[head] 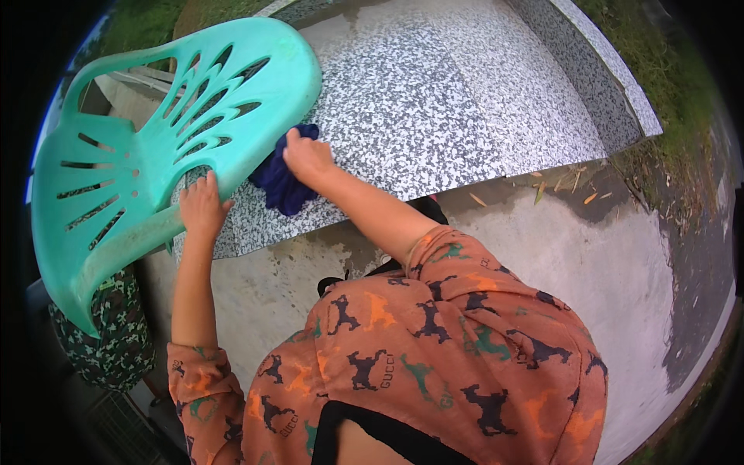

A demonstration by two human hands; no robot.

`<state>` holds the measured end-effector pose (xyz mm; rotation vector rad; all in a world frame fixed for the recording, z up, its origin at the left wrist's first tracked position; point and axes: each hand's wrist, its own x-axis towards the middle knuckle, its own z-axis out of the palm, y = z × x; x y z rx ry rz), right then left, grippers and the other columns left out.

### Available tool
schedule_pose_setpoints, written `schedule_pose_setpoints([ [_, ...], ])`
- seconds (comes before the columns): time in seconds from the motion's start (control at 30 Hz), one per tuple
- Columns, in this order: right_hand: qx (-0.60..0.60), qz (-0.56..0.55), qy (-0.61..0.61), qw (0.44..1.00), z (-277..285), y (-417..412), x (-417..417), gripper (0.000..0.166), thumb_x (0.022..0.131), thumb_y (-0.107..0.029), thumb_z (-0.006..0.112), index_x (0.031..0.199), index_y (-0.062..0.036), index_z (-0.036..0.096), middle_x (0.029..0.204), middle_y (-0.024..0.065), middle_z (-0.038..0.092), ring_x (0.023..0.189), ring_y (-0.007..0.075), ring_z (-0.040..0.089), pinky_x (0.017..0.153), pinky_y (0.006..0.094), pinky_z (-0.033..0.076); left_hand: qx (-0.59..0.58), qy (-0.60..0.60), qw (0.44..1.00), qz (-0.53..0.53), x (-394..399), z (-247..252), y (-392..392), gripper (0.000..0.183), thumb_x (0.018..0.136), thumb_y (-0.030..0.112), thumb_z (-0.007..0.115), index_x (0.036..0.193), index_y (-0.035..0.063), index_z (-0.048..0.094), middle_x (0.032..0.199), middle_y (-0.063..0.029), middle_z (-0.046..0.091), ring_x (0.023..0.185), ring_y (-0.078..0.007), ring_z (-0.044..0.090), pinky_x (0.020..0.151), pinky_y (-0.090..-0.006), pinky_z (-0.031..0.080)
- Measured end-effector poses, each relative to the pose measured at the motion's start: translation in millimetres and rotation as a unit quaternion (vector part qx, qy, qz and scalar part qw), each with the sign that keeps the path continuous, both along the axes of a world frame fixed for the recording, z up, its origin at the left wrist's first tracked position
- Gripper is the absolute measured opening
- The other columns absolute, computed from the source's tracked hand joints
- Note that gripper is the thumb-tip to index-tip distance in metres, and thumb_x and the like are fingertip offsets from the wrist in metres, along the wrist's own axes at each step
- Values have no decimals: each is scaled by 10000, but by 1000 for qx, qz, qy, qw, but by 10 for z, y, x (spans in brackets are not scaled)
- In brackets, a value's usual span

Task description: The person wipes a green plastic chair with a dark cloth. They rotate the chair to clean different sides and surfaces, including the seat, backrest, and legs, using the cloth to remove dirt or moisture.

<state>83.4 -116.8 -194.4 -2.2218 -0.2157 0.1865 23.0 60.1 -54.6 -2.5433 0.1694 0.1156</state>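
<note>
A turquoise plastic armchair (267, 87) rests tilted over the left part of a black-and-white speckled stone surface (407, 104). Its slotted seat (87, 180) is at the far left, and the cut-out backrest is towards the top. My left hand (203, 203) grips the chair's near armrest, fingers hooked over the rim beside the rounded opening. In my right hand (308, 154) is a bunched dark blue cloth (285, 183), at the chair's outer edge. Part of the cloth hangs down over the stone. Whether it presses on the plastic is hard to tell.
A raised speckled ledge (587, 75) borders the stone surface at the right. Below its front edge lies a partly wet concrete floor (552, 250) with scattered dry leaves (590, 198). A camouflage-patterned covered object (110, 343) stands under the chair at the lower left. Grass (657, 58) grows beyond the ledge.
</note>
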Motion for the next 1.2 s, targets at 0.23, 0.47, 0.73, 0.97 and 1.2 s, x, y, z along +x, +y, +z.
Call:
schedule_pose_setpoints([
  [0.23,-198,-14,15,980,291,-1011,658,369,825,-351,536,1022,-40,502,922,212,632,870,389,608,743,486,459,-166,-241,952,-95,-347,192,4,590,719,268,712,1213,64,462,1110,-96,527,1043,-264,507,956,-493,325],
  [0.47,-202,17,-113,973,540,-1006,992,350,823,-318,568,1040,-66,463,995,185,538,882,375,576,714,502,446,-334,-700,594,213,-440,654,-91,788,695,286,778,1279,-2,334,1270,-176,364,1148,-338,391,935,-436,358],
  [0.73,-203,94,-62,973,499,-777,1495,389,821,-343,566,1095,-82,475,1091,190,509,967,369,559,761,489,444,-612,-680,368,166,-145,652,200,330,725,23,702,1021,-40,572,956,-90,618,830,-172,587,750,-312,473],
  [0.97,-79,94,-148,981,306,-504,2380,478,835,-416,557,1145,-57,494,1122,200,512,1039,371,506,838,463,426,-653,-644,367,156,-821,632,501,290,746,-12,665,1013,-39,554,928,-117,617,833,-209,615,713,-336,494],
  [1.2,-7,147,-62,987,441,372,3370,677,860,-575,394,1205,-2,498,1178,249,530,1118,369,493,950,395,374,-652,-640,363,183,-1129,738,533,371,763,57,674,1083,-21,505,980,-132,600,872,-235,612,749,-362,495],
])
